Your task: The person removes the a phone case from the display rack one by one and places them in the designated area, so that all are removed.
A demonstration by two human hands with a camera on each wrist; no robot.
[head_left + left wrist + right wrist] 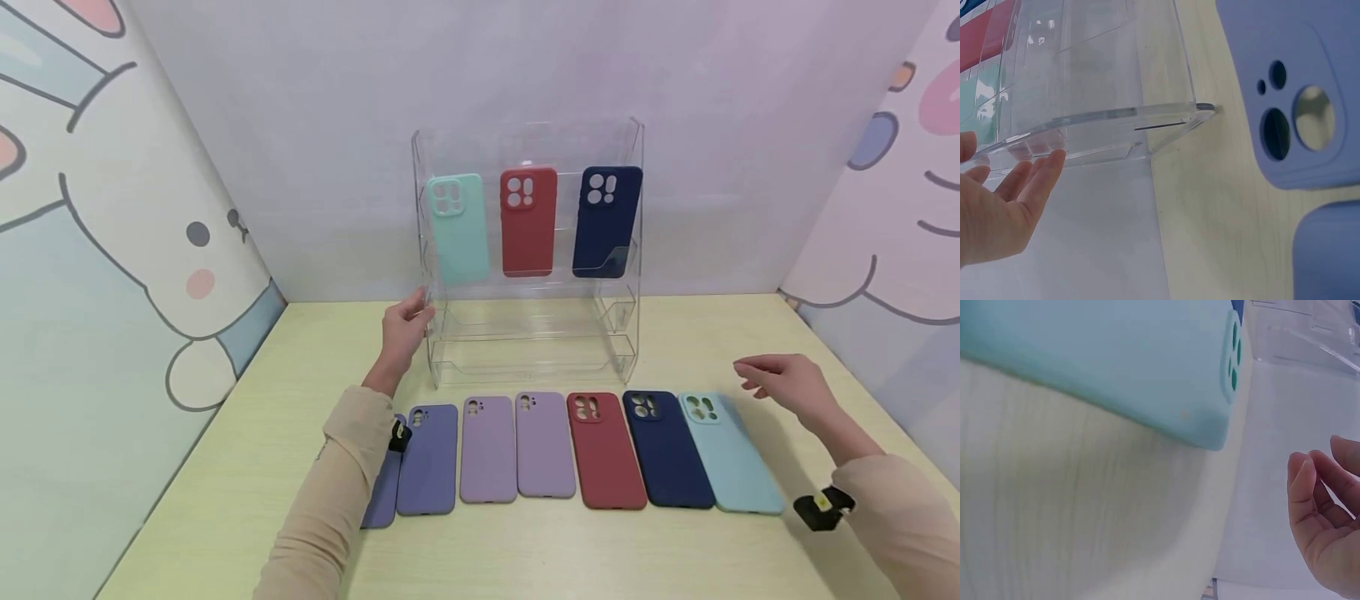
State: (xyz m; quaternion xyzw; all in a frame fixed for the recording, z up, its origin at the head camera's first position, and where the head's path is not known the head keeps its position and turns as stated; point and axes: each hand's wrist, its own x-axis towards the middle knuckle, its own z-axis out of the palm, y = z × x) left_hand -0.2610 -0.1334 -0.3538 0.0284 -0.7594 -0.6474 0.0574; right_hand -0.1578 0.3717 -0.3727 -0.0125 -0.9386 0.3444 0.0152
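- Foreground: on the desk [570,550] I see phone cases lying flat in a row, camera ends toward the clear rack [525,371]. From the left: two blue-violet cases [427,467], one partly behind the left sleeve [360,437]; two lilac cases [488,458]; a red case [609,458]; a navy case [671,458]; an aqua case [738,458].
- Right hand [791,385]: fingers loosely bent, holding nothing, just beyond the aqua case's right side. For a pickup, I would take that case by its long edges, leaving its neighbours undisturbed.
- Left hand [403,333]: fingers extended at the rack's left side panel, gripping nothing I can make out; firm contact is uncertain. I judge the step to be steadying the rack; light, even pressure low on the panel should suit, since a hard push could slide it.
- Background: the rack's upper part bears a mint-green case [461,237], a crimson case [528,237] and a dark-blue case [609,221]. The mint-green one leans slightly; I would avoid jolting it.
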